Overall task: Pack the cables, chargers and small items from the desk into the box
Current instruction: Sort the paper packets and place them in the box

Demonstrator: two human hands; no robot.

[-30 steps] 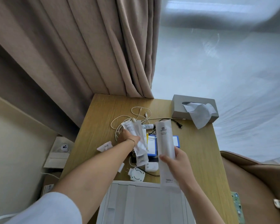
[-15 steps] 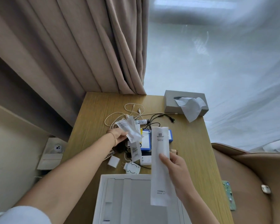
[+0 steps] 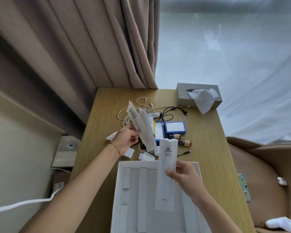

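Observation:
My right hand holds a long white paper sleeve upright over the open white box at the desk's near edge. My left hand grips a bunch of clear and white packets above the pile on the desk. The pile holds white cables, a black cable, two blue-edged cases, two small brown bottles, a white tube and white chargers.
A grey tissue box stands at the desk's far right corner. Beige curtains hang behind the wooden desk. A brown chair sits at the right. A wall socket is left of the desk.
My left hand lifted the packets up off the pile. My right hand drew the paper sleeve back toward me, over the box. The view tilted down, showing more of the box.

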